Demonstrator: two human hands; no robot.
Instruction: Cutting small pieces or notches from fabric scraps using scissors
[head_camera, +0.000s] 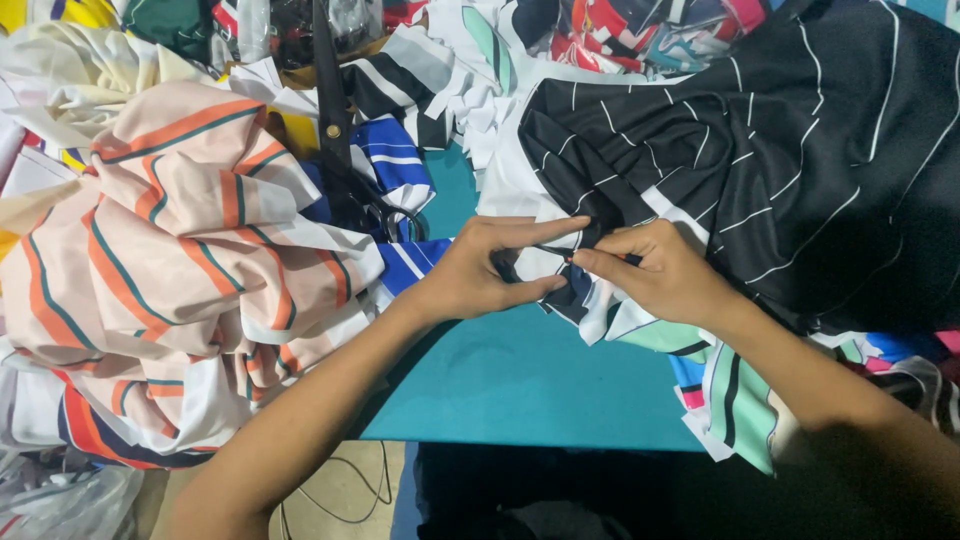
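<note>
Your left hand (480, 270) and right hand (655, 270) meet near the middle of the table (520, 380), fingertips almost touching, both pinching the near edge of the pinstriped cloth (800, 150), which spreads away to your right and behind your right hand. To your left lies a heaped striped bundle (180, 260). Behind your left hand, between that bundle and the cloth, the scissors (335, 120) rest on scraps (blades pointing away from you).
</note>
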